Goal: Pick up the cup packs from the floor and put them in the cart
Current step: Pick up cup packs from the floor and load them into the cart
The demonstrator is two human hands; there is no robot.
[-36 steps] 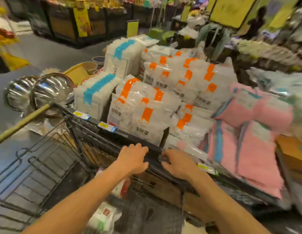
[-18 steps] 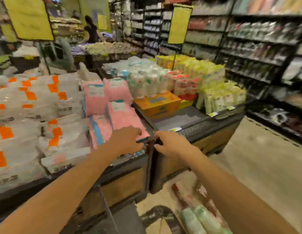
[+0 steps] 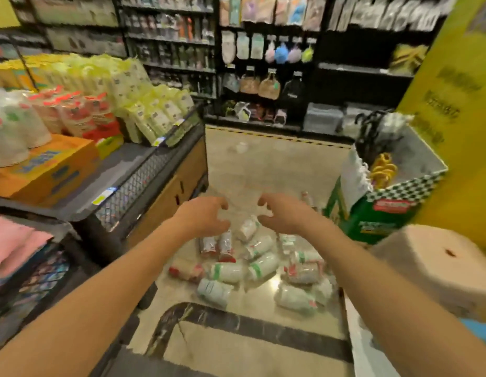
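Several cup packs (image 3: 259, 269), clear sleeves of white cups with green or red labels, lie scattered on the beige floor between a display stand and a green box. My left hand (image 3: 202, 219) and my right hand (image 3: 284, 214) hover side by side in the air above the far end of the pile, fingers loosely curled, holding nothing. Both forearms reach forward from the lower corners. The cart is not in view.
A black mesh-fronted display stand (image 3: 144, 186) with stacked goods stands at the left. At the right are a green box with a checkered rim (image 3: 383, 213) and a beige carton (image 3: 437, 270). Dark shelving (image 3: 263, 63) closes the aisle's far side.
The view has swung right, from the stand of white and pink packs to the floor. Both hands have let go of the dark bar they gripped and now hang free over the cup packs.
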